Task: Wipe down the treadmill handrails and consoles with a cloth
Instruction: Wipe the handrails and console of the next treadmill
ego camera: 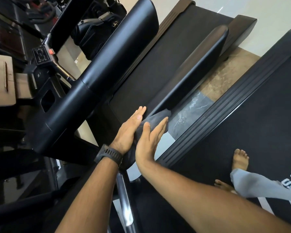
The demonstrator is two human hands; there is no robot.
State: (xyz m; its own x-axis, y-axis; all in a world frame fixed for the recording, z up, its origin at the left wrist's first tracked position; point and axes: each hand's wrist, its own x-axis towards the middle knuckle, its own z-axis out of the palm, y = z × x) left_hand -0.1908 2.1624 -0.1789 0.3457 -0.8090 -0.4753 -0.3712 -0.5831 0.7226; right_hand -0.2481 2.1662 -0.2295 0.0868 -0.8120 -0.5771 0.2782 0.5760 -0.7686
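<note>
A dark grey cloth (155, 117) is draped over the near part of a black treadmill handrail (196, 69) that runs away to the upper right. My left hand (129, 130), with a black watch on its wrist, presses flat against the cloth's left side with straight fingers. My right hand (151, 138) presses flat against the cloth's right side, so the cloth and rail sit sandwiched between both palms. A second, thicker black handrail (97, 73) runs parallel at the left. The console (40, 56) with a red button lies at the upper left.
The treadmill belt (158, 64) lies between the two handrails. A neighbouring treadmill deck (252, 115) is at the right, with my bare feet (240, 160) on it. A chrome bar (124, 202) runs down below my wrists. Marble floor (225, 78) shows between the machines.
</note>
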